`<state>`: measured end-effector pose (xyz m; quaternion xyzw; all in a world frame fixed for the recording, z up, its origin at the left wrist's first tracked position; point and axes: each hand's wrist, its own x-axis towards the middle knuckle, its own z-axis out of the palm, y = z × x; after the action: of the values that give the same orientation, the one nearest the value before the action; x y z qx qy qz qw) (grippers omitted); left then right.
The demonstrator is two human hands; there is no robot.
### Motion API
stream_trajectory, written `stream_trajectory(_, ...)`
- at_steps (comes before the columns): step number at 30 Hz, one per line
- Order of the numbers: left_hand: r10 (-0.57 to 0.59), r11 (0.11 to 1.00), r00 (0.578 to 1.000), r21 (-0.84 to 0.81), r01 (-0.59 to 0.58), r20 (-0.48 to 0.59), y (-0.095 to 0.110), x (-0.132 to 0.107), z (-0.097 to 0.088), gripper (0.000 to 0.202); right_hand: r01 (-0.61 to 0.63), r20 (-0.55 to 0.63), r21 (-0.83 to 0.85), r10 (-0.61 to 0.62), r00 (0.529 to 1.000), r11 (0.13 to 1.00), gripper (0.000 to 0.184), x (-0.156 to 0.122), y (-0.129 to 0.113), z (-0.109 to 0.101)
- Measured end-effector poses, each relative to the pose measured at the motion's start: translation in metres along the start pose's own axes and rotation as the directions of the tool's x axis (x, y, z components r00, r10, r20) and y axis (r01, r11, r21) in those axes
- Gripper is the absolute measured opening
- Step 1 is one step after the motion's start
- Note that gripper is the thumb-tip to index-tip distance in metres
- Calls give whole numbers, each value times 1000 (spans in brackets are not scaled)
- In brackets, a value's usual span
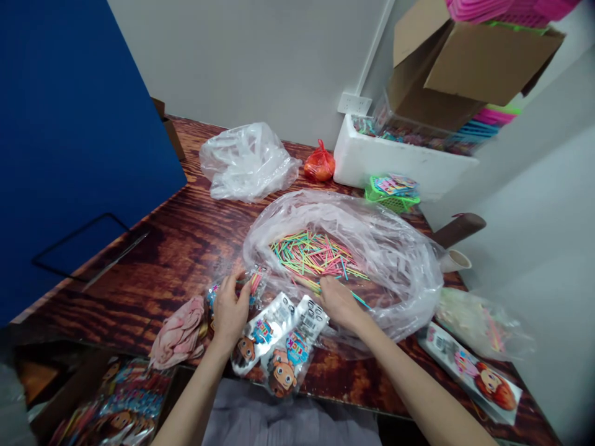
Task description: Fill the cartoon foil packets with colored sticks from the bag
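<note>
A big clear plastic bag [400,260] lies open on the wooden table [153,248], full of thin coloured sticks [311,253]. My right hand [338,300] reaches into its near edge, fingers closed on a few of the sticks. My left hand [230,306] grips a small clear printed packet [253,282] with some sticks in its mouth. Two empty cartoon-printed packets [279,344] lie just in front of both hands.
A pink cloth [179,334] lies left of my hands. A crumpled clear bag [246,161], an orange bag [320,164], a white foam box [395,164], a green basket [393,192] and cardboard boxes [446,62] stand at the back. More packets [474,371] lie right.
</note>
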<state>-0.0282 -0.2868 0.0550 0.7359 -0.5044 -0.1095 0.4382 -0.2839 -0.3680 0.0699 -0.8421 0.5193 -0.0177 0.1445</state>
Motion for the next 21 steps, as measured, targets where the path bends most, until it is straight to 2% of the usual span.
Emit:
stream_trajectory(2, -2, 1000, 1000, -18, 3, 21, -1, -1, -3, 32, -42, 61, 239, 29, 998, 970, 19, 1, 13, -2)
stream_trajectory(4, -5, 999, 999, -35, 6, 42, -2, -2, -7, 33, -97, 149, 445, 34, 988, 890, 10, 5, 27, -9)
stream_trajectory(7, 2, 999, 998, -45, 1, 64, -3, -3, -10, 33, -139, 259, 591, -23, 966, 795, 6, 10, 42, -21)
stream_trajectory(10, 10, 1000, 997, -14, -9, 78, -1, -3, -12, 34, -182, 329, 686, -77, 941, 705, 14, 11, 47, -28)
stream_trajectory(17, 91, 992, 995, 87, -95, 51, 7, -4, -13, 37, -229, 286, 785, -9, 958, 576, 33, 11, 51, -27)
stream_trajectory(21, 165, 978, 985, 135, -157, -54, 28, -3, -14, 38, -195, 157, 883, 123, 980, 428, 38, 11, 57, -35)
